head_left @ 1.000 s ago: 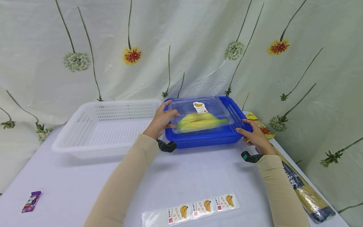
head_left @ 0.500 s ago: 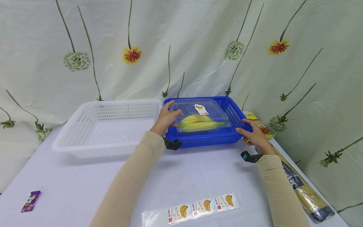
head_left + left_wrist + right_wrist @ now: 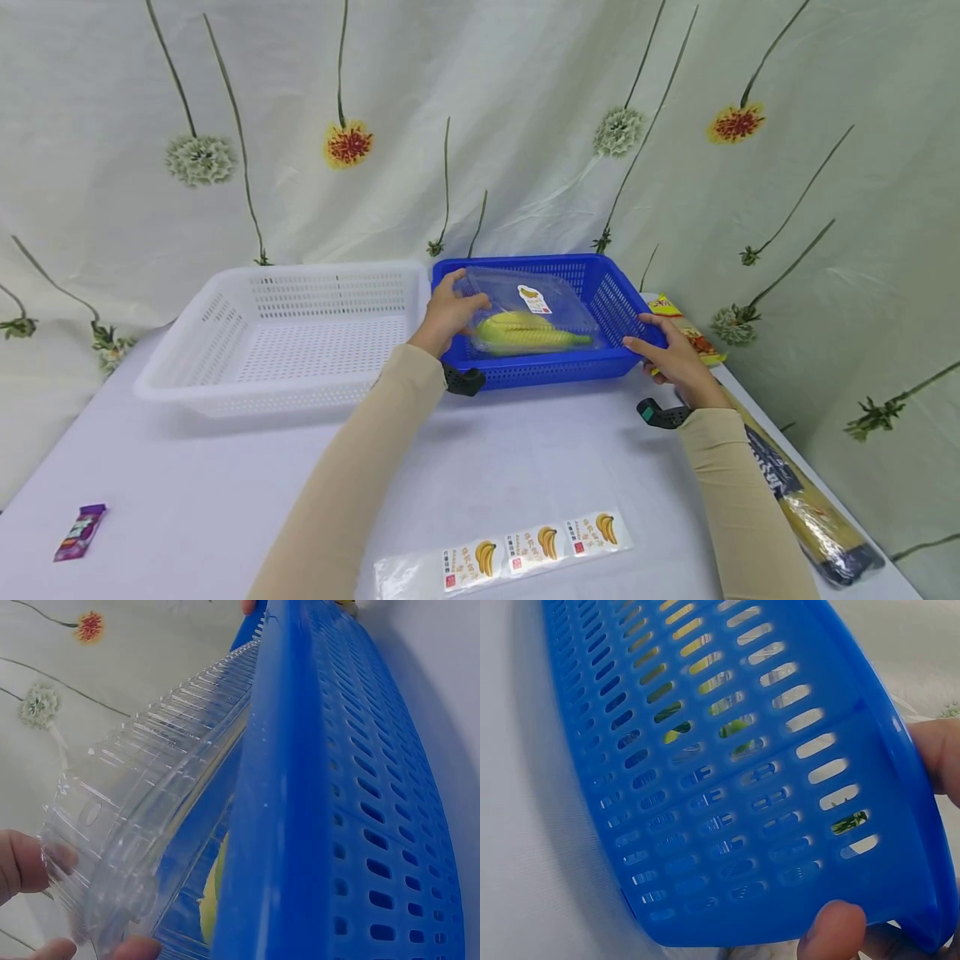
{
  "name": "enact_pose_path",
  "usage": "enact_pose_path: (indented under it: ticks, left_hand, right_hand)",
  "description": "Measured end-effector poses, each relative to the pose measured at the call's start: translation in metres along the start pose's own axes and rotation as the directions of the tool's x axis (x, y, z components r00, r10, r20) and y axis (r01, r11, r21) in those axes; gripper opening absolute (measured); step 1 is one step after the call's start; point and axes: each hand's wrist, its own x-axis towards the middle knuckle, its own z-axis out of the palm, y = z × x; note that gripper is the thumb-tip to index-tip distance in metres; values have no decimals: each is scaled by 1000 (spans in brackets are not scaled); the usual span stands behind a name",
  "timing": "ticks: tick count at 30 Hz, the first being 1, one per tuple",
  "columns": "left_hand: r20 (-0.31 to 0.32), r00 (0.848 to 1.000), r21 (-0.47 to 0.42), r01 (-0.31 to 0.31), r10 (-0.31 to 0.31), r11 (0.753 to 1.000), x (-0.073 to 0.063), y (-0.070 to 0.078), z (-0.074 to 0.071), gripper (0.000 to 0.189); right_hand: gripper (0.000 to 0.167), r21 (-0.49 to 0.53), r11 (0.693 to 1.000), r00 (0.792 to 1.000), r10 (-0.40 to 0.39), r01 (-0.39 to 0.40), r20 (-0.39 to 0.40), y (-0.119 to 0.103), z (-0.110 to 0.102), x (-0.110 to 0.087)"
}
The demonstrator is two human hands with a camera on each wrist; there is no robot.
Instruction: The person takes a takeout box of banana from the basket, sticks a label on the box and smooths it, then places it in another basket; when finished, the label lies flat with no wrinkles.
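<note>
A clear plastic clamshell box (image 3: 558, 312) with yellow-green bananas (image 3: 525, 332) inside and a banana label (image 3: 534, 299) on its lid sits tilted in the blue basket (image 3: 555, 371). My left hand (image 3: 448, 312) grips the box by its left end, thumb and fingers around the edge. In the left wrist view, fingertips (image 3: 22, 862) touch the clear box (image 3: 142, 795) beside the blue rim. My right hand (image 3: 678, 362) holds the basket's front right corner; in the right wrist view the thumb (image 3: 836, 930) lies against the outer wall, with other fingers behind the rim.
A white basket (image 3: 300, 392) stands left of the blue one. A strip of banana labels (image 3: 532, 550) lies in front. A purple snack packet (image 3: 80, 532) is at the left. A yellow-red packet (image 3: 693, 333) and a long gold-and-dark package (image 3: 817, 508) lie along the right edge.
My left hand and the box have shifted right and lower, deeper into the blue basket. My right hand has stayed at the basket corner.
</note>
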Motion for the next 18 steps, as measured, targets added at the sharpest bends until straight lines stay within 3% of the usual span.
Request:
enact_pose_path:
  ticks: [10,18]
  left_hand:
    - [1,1000,101,13,-13,995,-1,4,1,79]
    - [-11,1000,230,0,3,973,-5,7,2,72]
  right_hand:
    - [80,0,1000,1000,0,0,-7,1,1,0]
    - [80,-13,1000,1000,-6,6,-14,0,2,0]
